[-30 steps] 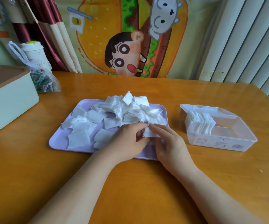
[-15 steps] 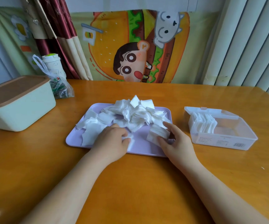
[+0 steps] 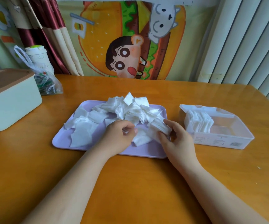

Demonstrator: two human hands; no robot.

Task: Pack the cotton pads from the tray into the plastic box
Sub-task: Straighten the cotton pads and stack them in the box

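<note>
Cotton pad stack [image 3: 160, 129] pinched in right hand [image 3: 177, 141]; left hand [image 3: 119, 138] over tray [image 3: 146, 151], grip unclear.

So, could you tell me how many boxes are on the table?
2: the cream box at far left, and the clear box right of the tray.

No words or numbers can be read. The clear plastic box [image 3: 217, 141] carries a label [image 3: 202, 139] of pale small print on its front wall, too fine to make out, with a barcode [image 3: 234, 144] at its right end, its digits illegible. The white cup [image 3: 38, 60] bears faint, blurred markings. Packets inside the plastic bag [image 3: 47, 83] show green and red print, also blurred.
</note>
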